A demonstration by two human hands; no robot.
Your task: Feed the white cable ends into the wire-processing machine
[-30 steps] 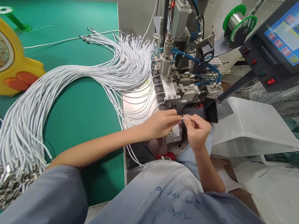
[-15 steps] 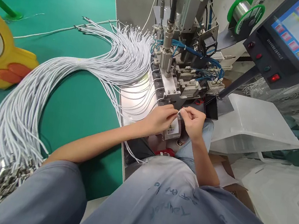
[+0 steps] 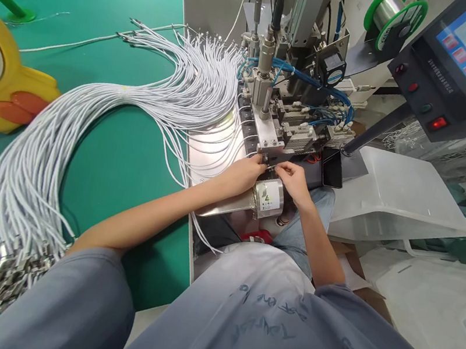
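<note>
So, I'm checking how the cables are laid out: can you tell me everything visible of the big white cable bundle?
The cable bundle is made of many slim white strands, smooth and plastic-looking. It lies in a loose S-curve on the green table, gathered in the middle, with a small yellowish mark there. Silvery metal connectors crowd its lower-left end; the other end fans out beside the machine. Whether the left sleeve touches it is unclear.
</note>
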